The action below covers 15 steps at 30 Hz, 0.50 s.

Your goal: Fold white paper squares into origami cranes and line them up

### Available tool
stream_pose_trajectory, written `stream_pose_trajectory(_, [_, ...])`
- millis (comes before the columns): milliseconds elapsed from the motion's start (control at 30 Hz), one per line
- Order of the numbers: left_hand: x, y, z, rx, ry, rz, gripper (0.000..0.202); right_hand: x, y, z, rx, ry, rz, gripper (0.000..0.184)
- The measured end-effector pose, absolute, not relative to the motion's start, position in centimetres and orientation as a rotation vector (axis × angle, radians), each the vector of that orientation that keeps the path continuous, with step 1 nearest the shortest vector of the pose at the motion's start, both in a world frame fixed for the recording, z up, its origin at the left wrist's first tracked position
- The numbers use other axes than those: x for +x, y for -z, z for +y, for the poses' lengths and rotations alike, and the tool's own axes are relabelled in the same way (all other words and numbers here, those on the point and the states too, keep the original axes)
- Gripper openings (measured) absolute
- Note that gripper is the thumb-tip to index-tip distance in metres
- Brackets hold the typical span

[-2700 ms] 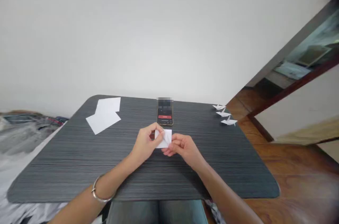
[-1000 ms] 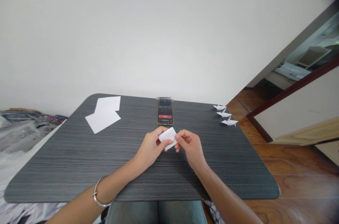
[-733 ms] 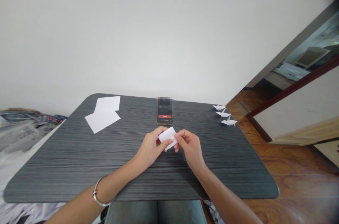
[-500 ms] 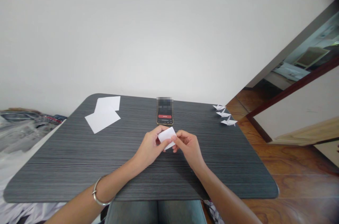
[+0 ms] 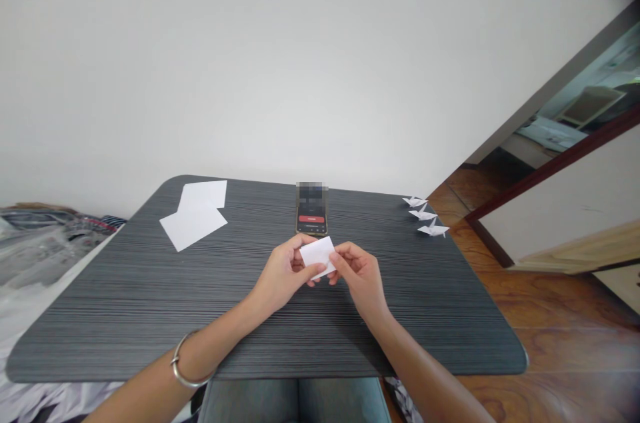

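A small folded piece of white paper (image 5: 317, 254) is held between both hands above the middle of the dark table (image 5: 210, 316). My left hand (image 5: 286, 271) grips it from the left, thumb on its lower edge and fingers behind it. My right hand (image 5: 359, 272) pinches its right corner between thumb and index finger. The other right fingers curl beneath and are partly hidden. Just beyond the hands stands a phone (image 5: 312, 215) with a dark screen and a red bar.
Two white paper sheets (image 5: 194, 228) overlap at the table's back left. Three folded paper cranes (image 5: 423, 213) line the back right edge. A white wall (image 5: 310, 63) rises behind the table. Plastic-wrapped items (image 5: 45, 256) lie to the left, and wooden floor (image 5: 550, 316) shows at right.
Both hands and the folded paper have shifted slightly up and to the right. My right fingers have moved a little along the paper's right corner. The other things stay where they were.
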<state>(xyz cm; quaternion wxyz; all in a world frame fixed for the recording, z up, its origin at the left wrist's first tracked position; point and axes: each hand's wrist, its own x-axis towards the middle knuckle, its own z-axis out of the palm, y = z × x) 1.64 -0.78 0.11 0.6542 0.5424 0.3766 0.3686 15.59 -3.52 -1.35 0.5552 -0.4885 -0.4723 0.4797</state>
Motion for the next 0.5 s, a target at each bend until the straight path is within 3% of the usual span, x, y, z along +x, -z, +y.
stream_pose_trajectory(333, [1.64, -0.05, -0.76, 1.239, -0.796, 0.805, 0.037, 15.52, 1.41, -3.64, -1.214, -1.146, -1.183, 0.027])
stream_pose_trajectory(500, [1.89, 0.31, -0.66, 1.206, -0.775, 0.796, 0.027, 15.51, 1.44, -3.58, -1.209, -1.169, -1.163, 0.031])
